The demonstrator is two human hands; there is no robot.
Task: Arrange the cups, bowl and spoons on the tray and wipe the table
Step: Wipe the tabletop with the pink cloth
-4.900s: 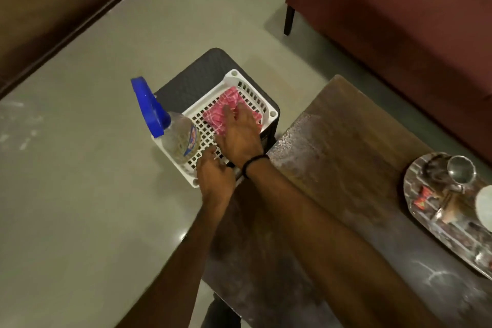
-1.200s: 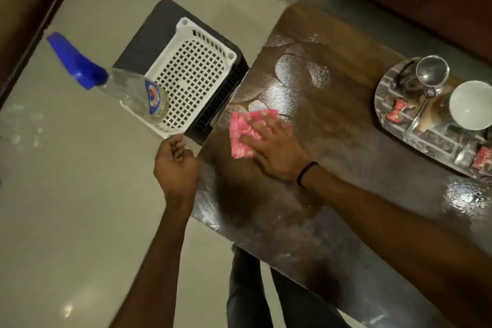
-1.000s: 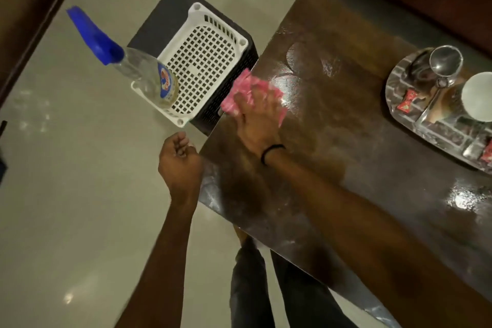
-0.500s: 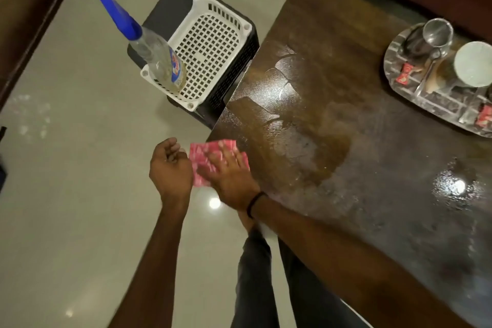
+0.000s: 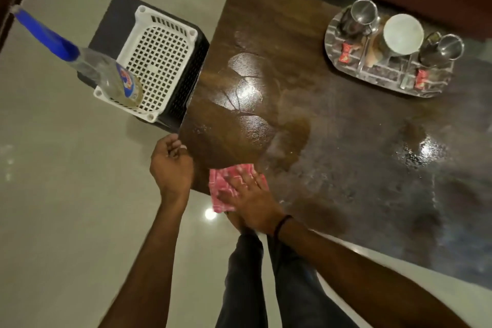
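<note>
Pressing red cloth (image 5: 225, 187) at table (image 5: 346, 157) edge, right hand (image 5: 250, 201) flat, left hand (image 5: 170, 165) loosely curled, empty

Nothing legible: the spray bottle (image 5: 117, 80) label and the red packets (image 5: 347, 48) on the tray (image 5: 383, 75) are too blurred.

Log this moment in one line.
step: wipe table | right hand: flat on cloth, near edge | left hand: cupped beside edge, empty | tray: loaded
</note>
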